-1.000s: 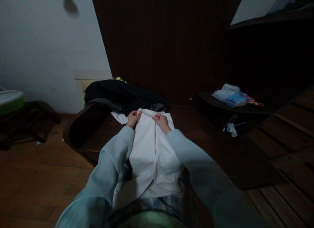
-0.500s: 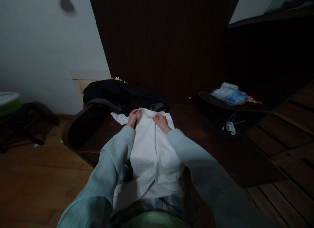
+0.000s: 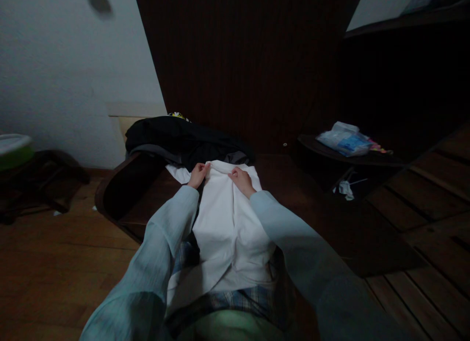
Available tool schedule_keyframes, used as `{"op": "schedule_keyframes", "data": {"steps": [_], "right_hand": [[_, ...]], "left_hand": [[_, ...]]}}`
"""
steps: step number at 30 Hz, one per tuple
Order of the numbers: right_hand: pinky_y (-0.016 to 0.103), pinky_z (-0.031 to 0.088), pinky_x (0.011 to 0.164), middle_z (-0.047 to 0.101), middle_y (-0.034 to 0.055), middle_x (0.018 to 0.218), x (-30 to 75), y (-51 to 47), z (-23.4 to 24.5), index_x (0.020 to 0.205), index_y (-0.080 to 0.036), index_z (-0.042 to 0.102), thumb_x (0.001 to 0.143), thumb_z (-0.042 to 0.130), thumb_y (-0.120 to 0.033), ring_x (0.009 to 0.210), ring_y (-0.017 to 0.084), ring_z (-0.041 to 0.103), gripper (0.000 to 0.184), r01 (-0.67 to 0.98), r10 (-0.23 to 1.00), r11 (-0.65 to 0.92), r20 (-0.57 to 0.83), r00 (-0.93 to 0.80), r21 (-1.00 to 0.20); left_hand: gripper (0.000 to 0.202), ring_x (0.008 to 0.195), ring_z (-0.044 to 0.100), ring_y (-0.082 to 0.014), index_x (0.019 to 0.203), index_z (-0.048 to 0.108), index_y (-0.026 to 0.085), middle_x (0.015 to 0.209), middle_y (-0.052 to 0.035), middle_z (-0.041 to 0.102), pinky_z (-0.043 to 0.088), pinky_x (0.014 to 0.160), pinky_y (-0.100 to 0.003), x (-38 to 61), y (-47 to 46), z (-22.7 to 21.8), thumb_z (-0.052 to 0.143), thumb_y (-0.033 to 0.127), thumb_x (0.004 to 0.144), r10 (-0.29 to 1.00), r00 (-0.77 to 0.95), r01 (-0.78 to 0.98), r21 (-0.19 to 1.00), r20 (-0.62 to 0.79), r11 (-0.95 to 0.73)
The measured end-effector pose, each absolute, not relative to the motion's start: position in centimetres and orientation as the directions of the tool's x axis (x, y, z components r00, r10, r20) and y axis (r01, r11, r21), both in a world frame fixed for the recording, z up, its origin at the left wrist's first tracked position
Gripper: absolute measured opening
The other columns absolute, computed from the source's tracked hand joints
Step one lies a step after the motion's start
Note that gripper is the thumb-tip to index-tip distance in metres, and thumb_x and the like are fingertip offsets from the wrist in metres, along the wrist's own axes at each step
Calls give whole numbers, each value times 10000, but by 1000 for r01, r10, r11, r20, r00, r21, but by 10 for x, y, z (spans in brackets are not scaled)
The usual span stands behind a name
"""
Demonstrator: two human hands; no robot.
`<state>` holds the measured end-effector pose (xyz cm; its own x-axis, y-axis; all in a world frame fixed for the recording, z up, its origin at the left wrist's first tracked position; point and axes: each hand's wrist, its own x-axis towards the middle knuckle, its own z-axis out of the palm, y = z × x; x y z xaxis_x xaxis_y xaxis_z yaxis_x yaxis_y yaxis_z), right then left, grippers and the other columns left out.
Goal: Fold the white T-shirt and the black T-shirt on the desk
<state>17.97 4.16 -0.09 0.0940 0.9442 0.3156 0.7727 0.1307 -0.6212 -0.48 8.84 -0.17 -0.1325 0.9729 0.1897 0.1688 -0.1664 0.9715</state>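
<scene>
A white garment [image 3: 217, 218] lies stretched away from me, its near part over my lap and its far end on a dark wooden bench. It has a crease or seam running down its middle. My left hand [image 3: 199, 174] pinches the far left corner of its edge. My right hand [image 3: 241, 180] is closed on the same edge, right of the middle. Between the two hands the edge looks slightly raised and folded. Just beyond them is a heap of black clothes [image 3: 176, 138], with a bit of white cloth [image 3: 178, 174] sticking out beneath it.
The dark bench [image 3: 279, 179] has a curved left end. On a low shelf to the right lies a clear-and-blue plastic packet [image 3: 345, 140], with crumpled white scraps [image 3: 345, 189] below. At far left, a green-and-white tub [image 3: 15, 150] sits on a dark stool. A dark panel rises behind the bench.
Both hands keep their grip on the garment's far edge. My left hand has shifted very slightly left, and the view has tilted a little.
</scene>
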Motion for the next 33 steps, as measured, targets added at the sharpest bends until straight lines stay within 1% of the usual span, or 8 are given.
{"op": "schedule_keyframes", "data": {"steps": [4,7,11,13,18,22,27,33], "right_hand": [[217,350,561,606,-12,718,179,42,-1,763,-223,547,755,521,-313,671,138,533,94,787,951,115,295,89,-606],[216,344,556,614,-12,727,179,42,0,763,-225,545,763,512,-317,668,137,535,97,790,955,110,283,84,-604],[218,333,554,618,-11,743,179,42,2,762,-224,540,768,508,-325,674,139,537,106,804,958,95,274,86,-587],[218,329,551,617,-13,747,179,41,2,765,-225,538,771,504,-327,674,139,535,108,808,959,91,270,87,-582],[217,324,546,606,-10,735,179,41,2,776,-221,526,789,483,-322,675,140,529,110,796,959,93,269,90,-599],[222,329,556,595,-1,721,179,41,4,786,-218,522,809,460,-317,680,147,526,119,798,956,90,277,99,-596],[230,335,566,596,11,731,178,40,5,797,-214,521,817,452,-302,685,156,528,114,798,959,78,263,103,-597],[234,341,577,597,15,738,179,41,4,817,-213,517,822,449,-305,694,159,535,115,800,959,78,263,103,-595]], "left_hand": [[295,528,525,-113,832,538,155,572,35,564,406,536,-228,-24,70,-2,645,350,638,982,34,305,933,188,-189],[373,645,577,-152,992,506,157,715,-11,625,437,615,-264,-29,59,0,597,352,688,966,150,528,809,211,-259],[231,797,583,-215,881,560,160,829,-69,633,435,717,-310,-23,56,5,563,311,706,943,218,756,567,252,-326],[140,831,572,-224,780,567,161,821,-76,626,425,751,-315,-19,57,7,536,283,719,930,236,770,529,283,-356],[166,683,549,-174,685,542,171,644,-19,585,433,661,-287,-9,57,10,530,329,732,950,58,572,769,308,-285],[307,576,545,-154,675,593,137,601,-22,606,431,542,-260,-11,50,14,675,419,586,987,141,245,963,79,-112],[378,586,572,-163,678,659,134,667,-58,656,448,549,-270,-26,35,20,773,399,435,863,471,188,977,-182,103],[370,422,415,-82,473,531,155,421,49,468,327,437,-209,-29,39,8,779,414,380,967,251,286,958,-42,-33]]}}
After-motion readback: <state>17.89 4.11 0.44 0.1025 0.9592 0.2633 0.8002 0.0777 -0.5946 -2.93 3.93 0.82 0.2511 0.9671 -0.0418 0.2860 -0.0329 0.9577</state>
